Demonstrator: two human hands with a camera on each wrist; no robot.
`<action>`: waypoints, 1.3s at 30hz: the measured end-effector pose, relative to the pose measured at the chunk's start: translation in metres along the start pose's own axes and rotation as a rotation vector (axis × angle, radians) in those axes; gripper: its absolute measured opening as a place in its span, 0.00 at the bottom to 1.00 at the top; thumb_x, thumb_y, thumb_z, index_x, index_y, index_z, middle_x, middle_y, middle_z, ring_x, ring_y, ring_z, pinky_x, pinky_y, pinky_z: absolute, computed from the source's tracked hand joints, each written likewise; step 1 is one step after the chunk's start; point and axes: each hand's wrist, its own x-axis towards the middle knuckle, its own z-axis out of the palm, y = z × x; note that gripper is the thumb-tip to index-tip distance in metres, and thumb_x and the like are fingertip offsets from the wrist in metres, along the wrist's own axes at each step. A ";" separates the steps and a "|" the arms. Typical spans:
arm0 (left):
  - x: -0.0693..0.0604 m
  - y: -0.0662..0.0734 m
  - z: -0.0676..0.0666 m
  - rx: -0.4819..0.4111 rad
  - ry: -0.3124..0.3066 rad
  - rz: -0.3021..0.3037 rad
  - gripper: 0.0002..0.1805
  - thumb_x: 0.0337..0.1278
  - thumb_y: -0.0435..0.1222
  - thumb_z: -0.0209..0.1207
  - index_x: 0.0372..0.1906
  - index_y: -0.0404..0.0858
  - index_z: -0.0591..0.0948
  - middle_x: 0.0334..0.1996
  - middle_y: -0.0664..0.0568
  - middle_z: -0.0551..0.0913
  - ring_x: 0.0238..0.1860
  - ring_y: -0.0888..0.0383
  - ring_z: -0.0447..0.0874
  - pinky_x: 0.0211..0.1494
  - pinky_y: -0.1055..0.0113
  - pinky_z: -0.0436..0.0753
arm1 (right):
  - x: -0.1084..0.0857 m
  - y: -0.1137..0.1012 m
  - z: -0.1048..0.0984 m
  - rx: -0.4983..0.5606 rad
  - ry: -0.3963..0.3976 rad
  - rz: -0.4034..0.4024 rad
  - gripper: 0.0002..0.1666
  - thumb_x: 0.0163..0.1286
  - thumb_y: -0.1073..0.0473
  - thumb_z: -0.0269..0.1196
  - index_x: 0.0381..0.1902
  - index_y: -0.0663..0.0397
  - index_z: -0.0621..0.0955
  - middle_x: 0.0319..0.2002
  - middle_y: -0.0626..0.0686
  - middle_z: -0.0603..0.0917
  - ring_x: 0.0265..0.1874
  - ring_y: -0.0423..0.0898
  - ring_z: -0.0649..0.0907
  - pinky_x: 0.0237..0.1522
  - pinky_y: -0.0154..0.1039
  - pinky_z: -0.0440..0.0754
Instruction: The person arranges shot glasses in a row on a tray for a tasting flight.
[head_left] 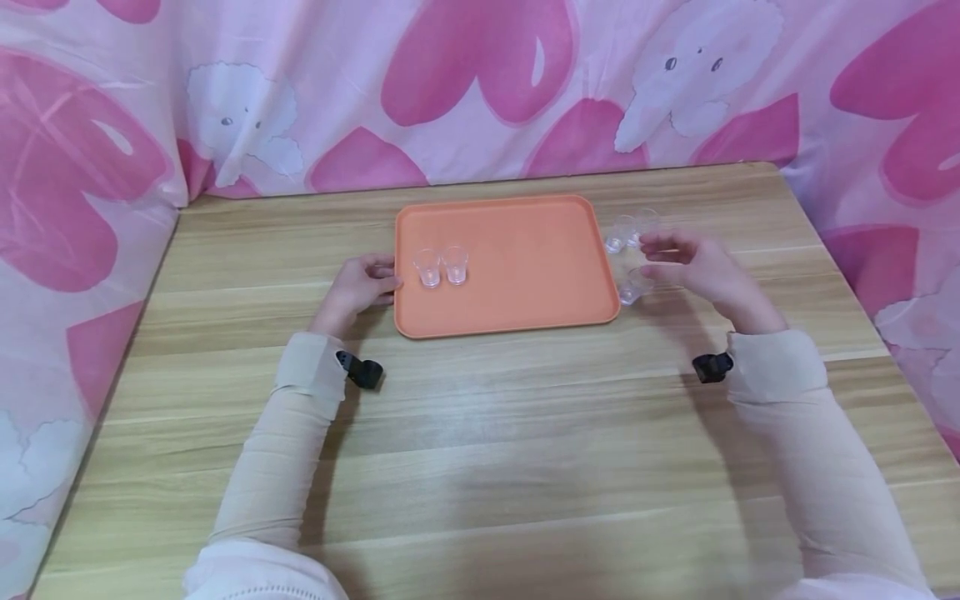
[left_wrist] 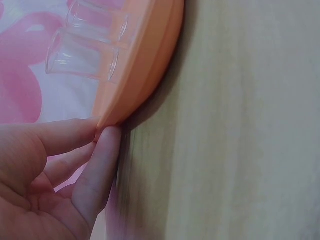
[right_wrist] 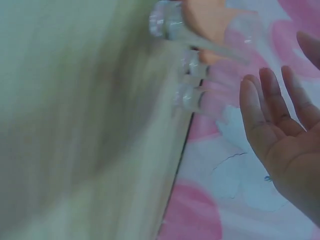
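Observation:
An orange tray [head_left: 525, 267] lies on the wooden table, with two clear small cups [head_left: 442, 267] standing side by side on its left part. At the tray's left edge my left hand [head_left: 360, 287] pinches the rim; the left wrist view shows thumb and forefinger [left_wrist: 70, 136] meeting on the tray corner [left_wrist: 145, 60]. Beyond the tray's right edge stand three more clear cups, the nearest one [head_left: 630, 292] apart from the back pair [head_left: 615, 242]. My right hand [head_left: 697, 262] hovers above and beside them, its fingers [right_wrist: 250, 107] spread and holding nothing.
The wooden table [head_left: 480, 450] stretches in front of the tray. Behind and along both sides hangs a pink patterned curtain [head_left: 480, 83]. A black wrist camera [head_left: 363, 371] sits on the left sleeve, another camera [head_left: 712, 367] on the right.

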 end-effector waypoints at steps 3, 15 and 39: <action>0.000 0.001 0.000 0.007 0.003 -0.004 0.26 0.67 0.32 0.53 0.69 0.36 0.66 0.60 0.38 0.74 0.52 0.54 0.78 0.50 0.72 0.85 | -0.002 0.007 0.002 -0.009 -0.038 0.021 0.34 0.66 0.52 0.63 0.65 0.60 0.67 0.55 0.49 0.76 0.49 0.28 0.74 0.44 0.17 0.78; 0.000 0.000 0.000 0.013 -0.003 0.014 0.26 0.67 0.32 0.53 0.68 0.35 0.66 0.60 0.37 0.74 0.52 0.53 0.79 0.51 0.72 0.85 | -0.007 0.024 0.006 -0.005 -0.099 0.017 0.35 0.67 0.58 0.62 0.67 0.62 0.64 0.50 0.37 0.77 0.46 0.24 0.75 0.44 0.16 0.77; 0.001 -0.002 0.000 0.002 0.002 0.031 0.25 0.67 0.31 0.53 0.67 0.33 0.66 0.58 0.37 0.74 0.42 0.61 0.78 0.41 0.78 0.85 | -0.004 0.030 0.012 0.092 -0.062 -0.051 0.18 0.63 0.66 0.64 0.51 0.55 0.75 0.35 0.29 0.80 0.37 0.26 0.79 0.38 0.19 0.80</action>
